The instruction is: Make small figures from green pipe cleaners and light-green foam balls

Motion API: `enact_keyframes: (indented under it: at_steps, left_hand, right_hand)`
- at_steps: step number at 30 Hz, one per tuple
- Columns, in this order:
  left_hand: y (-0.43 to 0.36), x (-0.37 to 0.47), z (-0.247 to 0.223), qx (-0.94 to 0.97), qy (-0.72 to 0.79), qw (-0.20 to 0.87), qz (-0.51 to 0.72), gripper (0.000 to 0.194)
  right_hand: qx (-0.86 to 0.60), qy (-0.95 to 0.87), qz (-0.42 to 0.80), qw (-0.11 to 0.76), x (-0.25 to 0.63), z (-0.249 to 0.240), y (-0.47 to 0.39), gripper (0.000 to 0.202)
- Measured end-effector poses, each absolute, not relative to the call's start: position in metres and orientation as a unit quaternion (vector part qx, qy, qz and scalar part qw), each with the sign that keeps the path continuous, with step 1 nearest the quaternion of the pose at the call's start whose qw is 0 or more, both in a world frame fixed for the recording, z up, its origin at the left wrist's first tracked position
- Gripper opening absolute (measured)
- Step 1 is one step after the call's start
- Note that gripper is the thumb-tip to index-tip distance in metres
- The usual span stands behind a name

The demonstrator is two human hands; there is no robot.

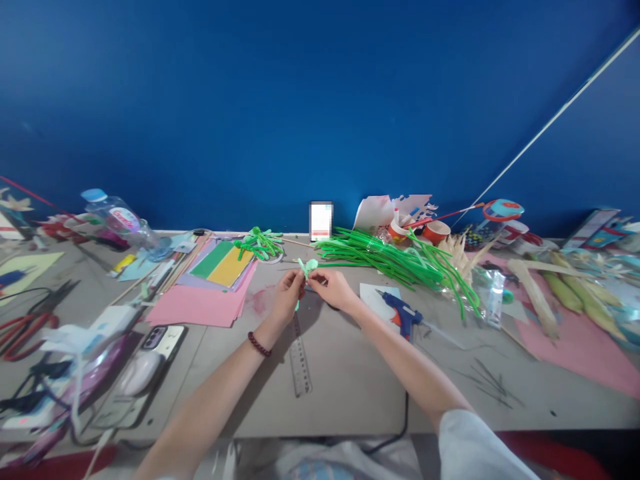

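Note:
Both hands meet above the middle of the table, around a small pale green piece (311,265) that looks like a leafy craft shape. My left hand (289,292) pinches its lower left side, and a bit of light green shows below those fingers. On the right side, my right hand (331,287) has its fingertips closed on the same piece. A clear ruler (300,365) lies on the table just below the hands. Behind them a bright screen (321,221) stands against the blue wall.
Green pipe cleaners (390,257) lie behind right, with a blue glue gun (404,313) nearer. Pink paper (203,305) and coloured sheets lie left. Farther left are a phone (143,373), red-handled scissors (25,330) and a plastic bottle (120,217). Thin wires (487,380) lie front right.

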State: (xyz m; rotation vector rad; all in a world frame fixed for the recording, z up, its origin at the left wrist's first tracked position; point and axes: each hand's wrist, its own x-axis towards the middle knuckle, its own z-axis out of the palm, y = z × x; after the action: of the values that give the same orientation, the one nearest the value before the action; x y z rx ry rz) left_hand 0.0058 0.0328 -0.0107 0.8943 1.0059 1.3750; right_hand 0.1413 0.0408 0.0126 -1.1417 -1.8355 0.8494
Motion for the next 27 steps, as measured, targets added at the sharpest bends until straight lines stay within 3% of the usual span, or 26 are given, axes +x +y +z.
enact_keyframes:
  at_steps: [11, 17, 27]
  left_hand:
    - [0.034, 0.003, -0.017, 0.401, 0.444, 0.527, 0.603, 0.019]
    - [0.034, 0.001, -0.019, 0.394, 0.457, 0.484, 0.634, 0.015]
    - [0.036, 0.005, -0.019, 0.38, 0.43, 0.548, 0.608, 0.005]
  right_hand:
    - [-0.547, -0.729, 0.138, 0.387, 0.122, -0.014, 0.018, 0.026]
    - [-0.542, -0.705, 0.226, 0.398, 0.114, -0.026, 0.013, 0.035]
    - [-0.51, -0.577, 0.374, 0.518, 0.124, -0.025, 0.028, 0.034]
